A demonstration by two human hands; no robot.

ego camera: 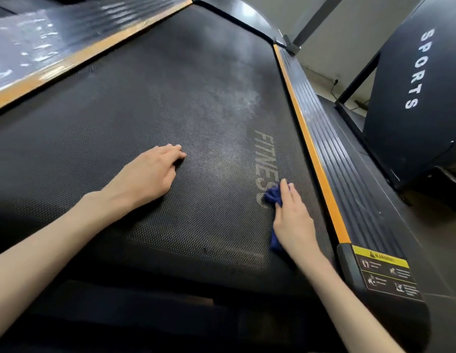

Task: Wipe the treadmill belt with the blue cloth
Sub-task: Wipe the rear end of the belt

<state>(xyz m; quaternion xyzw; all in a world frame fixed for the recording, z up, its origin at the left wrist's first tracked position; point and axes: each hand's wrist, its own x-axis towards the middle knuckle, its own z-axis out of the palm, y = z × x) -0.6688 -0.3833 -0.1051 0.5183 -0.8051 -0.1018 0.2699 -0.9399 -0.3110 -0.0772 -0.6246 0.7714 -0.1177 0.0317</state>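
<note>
The belt lay open ahead, up to the front cover. The left rail and the right rail hemmed it in, the right hand near the latter. The left hand rested mid-belt, blocking a sweep leftward. Another machine stood beyond the right rail.

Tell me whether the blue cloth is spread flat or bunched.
Bunched: the blue cloth shows as crumpled folds poking out beneath the right hand pressing it on the belt.

Left hand flat on belt, centre. Right hand at 4 o'clock presses cloth on belt, over FITNESS print end. Orange rail at cloth's 3 o'clock.
</note>
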